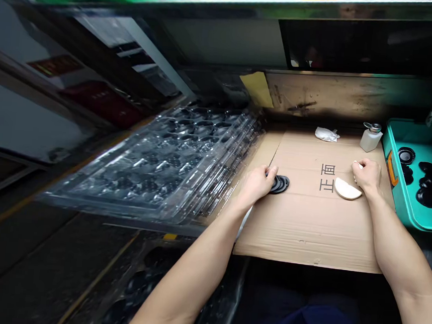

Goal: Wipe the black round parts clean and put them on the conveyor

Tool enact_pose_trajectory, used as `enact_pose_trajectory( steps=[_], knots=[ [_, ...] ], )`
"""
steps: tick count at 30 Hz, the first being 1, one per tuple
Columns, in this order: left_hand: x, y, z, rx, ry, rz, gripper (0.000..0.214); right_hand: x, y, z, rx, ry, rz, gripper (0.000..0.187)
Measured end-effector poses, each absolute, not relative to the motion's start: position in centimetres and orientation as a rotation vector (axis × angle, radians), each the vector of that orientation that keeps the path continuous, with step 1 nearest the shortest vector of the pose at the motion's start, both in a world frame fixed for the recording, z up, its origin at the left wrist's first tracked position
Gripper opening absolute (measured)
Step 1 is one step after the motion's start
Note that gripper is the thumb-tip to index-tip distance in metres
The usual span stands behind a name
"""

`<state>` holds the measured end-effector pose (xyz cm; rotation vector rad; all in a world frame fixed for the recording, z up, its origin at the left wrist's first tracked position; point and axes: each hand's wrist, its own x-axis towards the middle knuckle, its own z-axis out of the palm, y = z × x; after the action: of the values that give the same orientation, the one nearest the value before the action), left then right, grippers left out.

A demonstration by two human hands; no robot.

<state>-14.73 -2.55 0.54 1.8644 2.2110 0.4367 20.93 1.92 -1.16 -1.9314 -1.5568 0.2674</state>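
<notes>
Take the cardboard sheet [307,234] as a dial, twelve at the far edge. See black rings [282,185] at nine o'clock, overlapped on the board, apparently pinched at the left rim between thumb and fingers of the left hand [259,183]. Toward two, find the right hand [368,174], fingers curled together, seemingly around a white scrap [356,166] too hidden to name; cannot tell how firmly. Just beside, at three, note the white pad [347,189]. Best, in judgement, to grip by the rim only, separate one ring at a time, and avoid scraping along the board. Mind the bottle [371,139] between one and two: easily knocked.
</notes>
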Motion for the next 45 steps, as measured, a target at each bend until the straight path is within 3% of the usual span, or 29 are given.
enact_pose_trajectory(
  steps=[9,13,24,37,45],
  knots=[
    [-13.3,-4.1,2.3,1.964,2.161,0.199,0.069,20.7,1.9,-1.3,-1.955,-1.499,0.293,0.030],
    [-14.4,-4.8,2.7,2.117,1.933,0.107,0.094,20.5,1.7,-1.0,-1.961,-1.494,0.306,0.030],
    [-13.8,-4.6,2.3,2.222,1.772,0.165,0.060,20.5,1.6,-0.8,-2.010,-1.522,0.292,0.032],
    [-15.1,-2.0,2.9,2.366,1.338,0.070,0.066,20.4,1.6,-0.9,-2.022,-1.516,0.302,0.031],
    [-16.1,-2.7,3.0,2.294,1.409,0.125,0.059,20.8,1.5,-0.3,-1.995,-1.542,0.304,0.033]
  ],
)
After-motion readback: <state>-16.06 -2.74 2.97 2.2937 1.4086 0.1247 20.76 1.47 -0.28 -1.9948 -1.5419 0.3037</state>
